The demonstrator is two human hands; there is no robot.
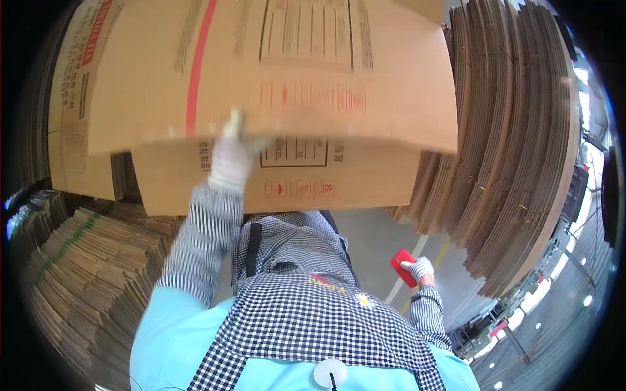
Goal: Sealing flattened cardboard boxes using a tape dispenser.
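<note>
My left hand point(231, 159), in a pale glove and smeared by motion, grips the near edge of a large flat cardboard carton point(274, 85). Its thumb lies over the top face, and its fingers are partly lost behind the edge. This carton has a red stripe and dark printing, and its near edge is raised and blurred. Below it another printed carton point(372, 176) shows its near part. Away to my right side, low down, my gloved right hand point(420, 268) is closed on a red flat rectangular object point(403, 267), whose kind I cannot make out.
Tall stacks of flattened cardboard point(515, 143) rise at the right. More bundled cardboard point(98, 274) lies at the lower left, and a printed carton point(68, 156) stands at the far left. Grey floor point(375, 238) with painted lines shows between me and the right stack.
</note>
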